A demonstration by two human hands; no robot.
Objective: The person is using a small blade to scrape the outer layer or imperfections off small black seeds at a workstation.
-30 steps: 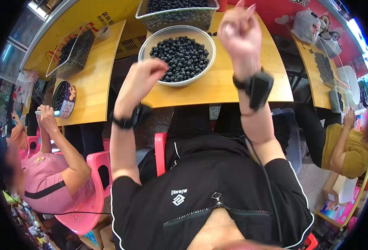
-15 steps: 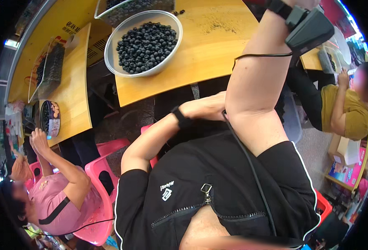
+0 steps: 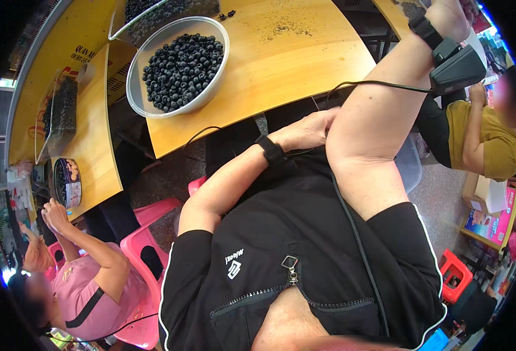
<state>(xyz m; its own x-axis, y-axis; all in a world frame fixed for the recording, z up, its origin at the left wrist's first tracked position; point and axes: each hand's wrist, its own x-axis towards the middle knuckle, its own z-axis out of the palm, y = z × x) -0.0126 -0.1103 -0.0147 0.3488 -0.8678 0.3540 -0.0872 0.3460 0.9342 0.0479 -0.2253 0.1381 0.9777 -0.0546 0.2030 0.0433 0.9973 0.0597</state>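
My left hand [image 3: 309,130] wears a black wristband and lies in front of my body, against the inner side of my bent right arm. Its fingers look curled in, but the tips are hidden by that arm, along with whatever they may hold. My right hand [image 3: 452,19] is raised at the upper right, partly cut off by the picture's edge, so its fingers are unclear. A dark box-shaped device [image 3: 458,69] is strapped at the right wrist, and a black cable [image 3: 380,83] runs from it. A clear round bowl [image 3: 223,73] of blueberries [image 3: 183,71] stands on the table, beyond my left hand.
A clear bin [image 3: 170,10] of berries stands behind the bowl on the wooden table [image 3: 281,64]. Loose berries and crumbs lie nearby. At left, a person in pink [image 3: 103,286] sits by a printed tub [image 3: 67,182]; another in mustard [image 3: 474,140] is at right. A red stool [image 3: 455,276] stands behind.
My right hand and forearm have swung outward to the right and up. The left hand has shifted slightly right and up. The bowl and table appear further left as the view has turned.
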